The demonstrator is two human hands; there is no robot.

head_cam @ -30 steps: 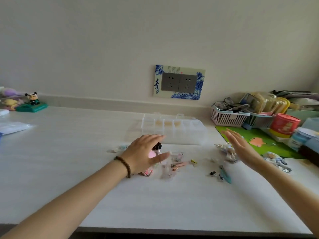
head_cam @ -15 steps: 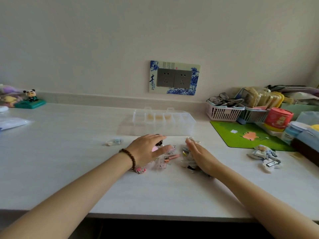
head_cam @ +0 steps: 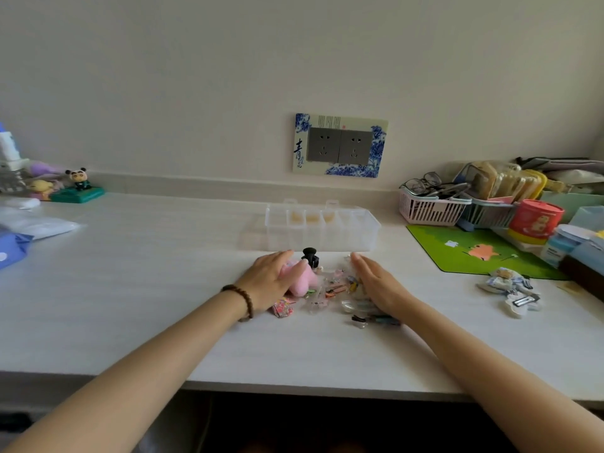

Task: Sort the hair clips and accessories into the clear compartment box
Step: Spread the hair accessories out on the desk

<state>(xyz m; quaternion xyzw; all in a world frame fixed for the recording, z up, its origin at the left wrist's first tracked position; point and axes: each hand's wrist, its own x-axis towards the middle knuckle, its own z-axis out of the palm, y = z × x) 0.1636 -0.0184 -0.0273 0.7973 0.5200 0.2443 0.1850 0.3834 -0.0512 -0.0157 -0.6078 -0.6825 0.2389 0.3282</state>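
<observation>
A clear compartment box (head_cam: 322,230) stands mid-table near the wall, some cells holding yellowish bits. In front of it lies a small heap of hair clips (head_cam: 330,289), with a pink fluffy piece (head_cam: 302,279), a black claw clip (head_cam: 310,256) and a pink patterned piece (head_cam: 283,307). My left hand (head_cam: 269,277) lies flat against the heap's left side, touching the pink piece. My right hand (head_cam: 376,282) stands on its edge against the heap's right side. Neither hand grips anything. A dark clip (head_cam: 359,320) lies just in front of the heap.
A second pile of accessories (head_cam: 510,289) lies at the right beside a green mat (head_cam: 470,250). Pink and grey baskets (head_cam: 431,207), a red tub (head_cam: 536,220) and boxes crowd the right rear. Toy figures (head_cam: 78,188) and plastic bags (head_cam: 36,223) sit far left.
My right hand has swept left from the right side, pushing loose clips into the heap. Both hands now flank the heap closely. The view has shifted a little.
</observation>
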